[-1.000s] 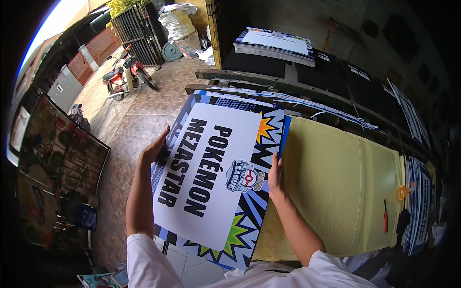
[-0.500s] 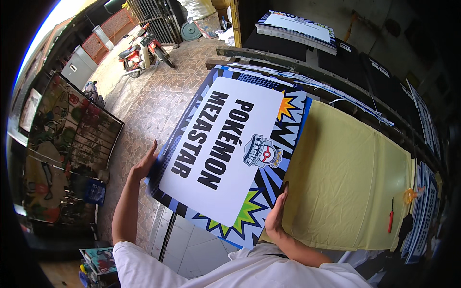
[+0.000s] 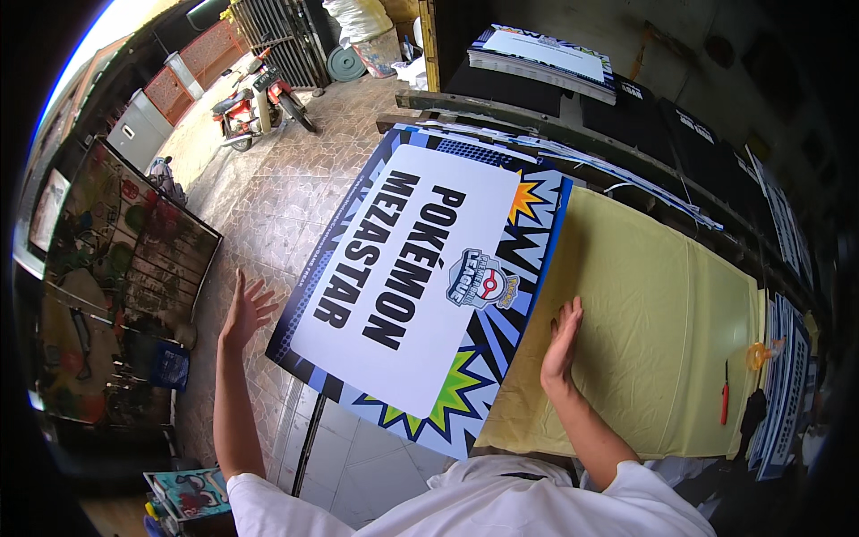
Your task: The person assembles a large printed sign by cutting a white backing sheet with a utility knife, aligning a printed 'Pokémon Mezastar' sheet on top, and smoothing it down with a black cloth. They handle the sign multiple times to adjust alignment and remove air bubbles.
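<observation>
A large printed board (image 3: 394, 358) lies at a slant in front of me, white in the middle with a blue-and-black border, large black lettering and orange and green starbursts. Edges of other sheets or boards show at its far side. My left hand (image 3: 246, 309) is held off the board's left edge, its fingers spread and nothing in them. To the right of the board, my right hand (image 3: 562, 345) is raised above the yellow cloth (image 3: 653, 331), open with fingers stretched out and empty. Part of the board rests over that cloth-covered surface.
A red-handled tool (image 3: 725, 404) and an orange object (image 3: 760, 355) lie at the cloth's right side, near upright boards (image 3: 780, 394). A stack of similar boards (image 3: 541, 67) sits at the back. Far left stand a red motorcycle (image 3: 261, 107) and a leaning panel (image 3: 125, 277).
Both hands have let go of the board's edges and moved apart, the left outward to the left, the right outward to the right over the cloth. The board stays nearly in place.
</observation>
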A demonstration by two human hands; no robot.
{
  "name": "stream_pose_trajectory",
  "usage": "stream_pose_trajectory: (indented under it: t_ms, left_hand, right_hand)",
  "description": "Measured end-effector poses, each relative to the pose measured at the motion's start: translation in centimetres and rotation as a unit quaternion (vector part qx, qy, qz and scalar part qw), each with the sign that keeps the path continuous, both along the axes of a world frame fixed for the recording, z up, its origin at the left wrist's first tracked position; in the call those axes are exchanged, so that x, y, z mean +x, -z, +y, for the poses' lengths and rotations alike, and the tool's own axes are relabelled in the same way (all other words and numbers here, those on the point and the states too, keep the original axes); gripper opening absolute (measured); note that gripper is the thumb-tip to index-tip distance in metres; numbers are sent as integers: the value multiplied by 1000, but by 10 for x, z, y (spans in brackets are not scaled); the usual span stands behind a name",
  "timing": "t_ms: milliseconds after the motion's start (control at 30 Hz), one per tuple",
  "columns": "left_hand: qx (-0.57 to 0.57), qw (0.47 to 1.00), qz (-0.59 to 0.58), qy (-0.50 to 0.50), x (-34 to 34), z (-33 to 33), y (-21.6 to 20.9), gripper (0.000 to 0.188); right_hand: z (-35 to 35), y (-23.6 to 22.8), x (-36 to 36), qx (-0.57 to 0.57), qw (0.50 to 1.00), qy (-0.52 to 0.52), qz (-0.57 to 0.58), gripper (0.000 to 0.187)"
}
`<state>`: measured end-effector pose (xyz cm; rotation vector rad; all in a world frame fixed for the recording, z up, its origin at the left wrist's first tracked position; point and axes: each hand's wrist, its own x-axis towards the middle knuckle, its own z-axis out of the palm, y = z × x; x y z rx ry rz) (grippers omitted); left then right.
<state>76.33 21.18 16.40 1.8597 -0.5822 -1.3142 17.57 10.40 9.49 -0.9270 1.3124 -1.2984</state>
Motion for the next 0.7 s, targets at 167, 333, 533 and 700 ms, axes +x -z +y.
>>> stream_pose_trajectory:
  t_ms: [167,333,533,700]
  left_hand:
    - [45,993,-107,18,-36,-12,-5,120]
    - [47,973,-190,125,-36,-22,29,99]
    - [-28,953,-258,154,-46,-39,29,83]
    - [-186,874,-448,-1,-129,-20,-18,68]
  right_hand:
    - [-129,10,-16,24,999,37,-32,104]
    - [-197,21,19,4,987,-16,-162,90]
    - [-186,23,-18,-71,997,-9,-19,84]
    - [-79,-23,-84,-175,959,-29,219,82]
